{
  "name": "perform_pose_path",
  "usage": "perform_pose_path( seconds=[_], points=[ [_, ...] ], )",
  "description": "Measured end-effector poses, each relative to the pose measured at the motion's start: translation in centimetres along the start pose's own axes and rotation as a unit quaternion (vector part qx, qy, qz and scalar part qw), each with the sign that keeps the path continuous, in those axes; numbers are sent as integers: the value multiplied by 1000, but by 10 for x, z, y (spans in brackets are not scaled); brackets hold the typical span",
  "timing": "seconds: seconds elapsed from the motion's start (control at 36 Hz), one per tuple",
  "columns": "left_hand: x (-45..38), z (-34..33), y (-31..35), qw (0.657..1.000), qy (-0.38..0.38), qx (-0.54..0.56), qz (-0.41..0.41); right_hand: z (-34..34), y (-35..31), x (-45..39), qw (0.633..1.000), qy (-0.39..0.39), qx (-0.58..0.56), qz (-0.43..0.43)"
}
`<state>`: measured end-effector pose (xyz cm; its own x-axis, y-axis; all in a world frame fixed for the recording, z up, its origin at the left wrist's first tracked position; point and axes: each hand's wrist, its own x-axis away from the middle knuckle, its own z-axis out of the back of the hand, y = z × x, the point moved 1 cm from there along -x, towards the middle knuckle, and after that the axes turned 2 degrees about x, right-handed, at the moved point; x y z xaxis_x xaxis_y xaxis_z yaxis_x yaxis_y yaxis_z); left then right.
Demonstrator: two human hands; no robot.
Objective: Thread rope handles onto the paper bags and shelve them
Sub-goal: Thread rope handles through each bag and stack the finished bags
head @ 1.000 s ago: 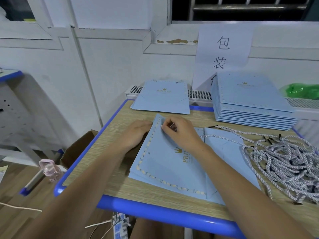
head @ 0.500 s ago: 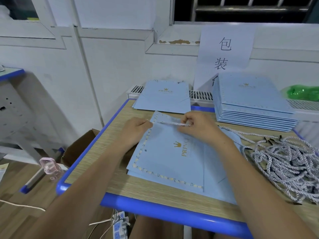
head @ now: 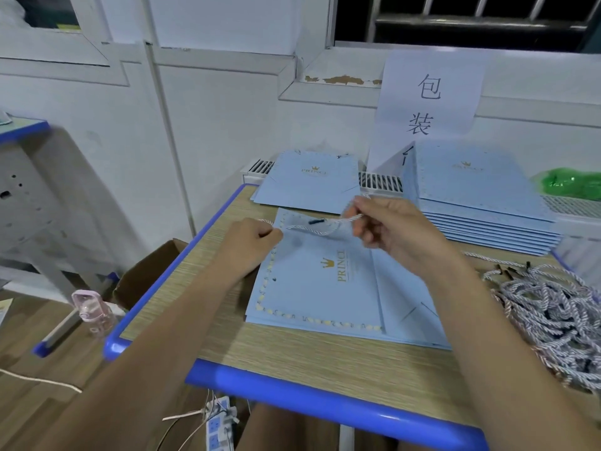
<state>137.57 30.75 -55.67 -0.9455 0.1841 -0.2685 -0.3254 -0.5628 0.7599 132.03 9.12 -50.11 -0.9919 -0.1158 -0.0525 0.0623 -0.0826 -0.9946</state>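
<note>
A flat light-blue paper bag (head: pixel 325 281) with a gold crown print lies in front of me on the table, on top of other flat bags. My left hand (head: pixel 250 240) is curled at the bag's top left corner, and a loop of rope shows above its knuckles. My right hand (head: pixel 390 229) pinches a white twisted rope handle (head: pixel 320 228) and holds it taut above the bag's top edge. The rope's dark tip (head: pixel 316 221) shows between my hands.
A tangled pile of rope handles (head: pixel 549 317) lies at the right. A tall stack of flat bags (head: pixel 481 203) and a thin stack (head: pixel 312 183) sit at the back. A green plastic bundle (head: pixel 569 183) lies far right. The blue table edge (head: pixel 292 395) is near me; a cardboard box (head: pixel 149 275) stands left.
My right hand has drawn the rope out to the right and lifted it above the bag's top edge. My left hand stays at the top left corner.
</note>
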Motion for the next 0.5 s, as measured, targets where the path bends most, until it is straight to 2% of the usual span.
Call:
perform_pose_path(
  seconds=[0.06,0.11,0.19,0.31,0.36,0.5],
  points=[
    [0,0,0,1000,10,-18,-2,-12,3,-4,998,-23,-53,-5],
    [2,0,1,999,21,-34,1,-17,9,-8,999,-34,-31,-18],
    [3,2,0,998,32,-51,11,-15,24,-12,993,-30,107,-32],
    [5,10,3,998,7,-58,34,-7,35,-9,964,4,263,-28],
    [11,16,5,997,-17,-57,49,-6,33,-6,944,34,328,-16],
    [36,27,2,992,-99,-53,56,-9,25,2,866,82,492,18]
  ],
)
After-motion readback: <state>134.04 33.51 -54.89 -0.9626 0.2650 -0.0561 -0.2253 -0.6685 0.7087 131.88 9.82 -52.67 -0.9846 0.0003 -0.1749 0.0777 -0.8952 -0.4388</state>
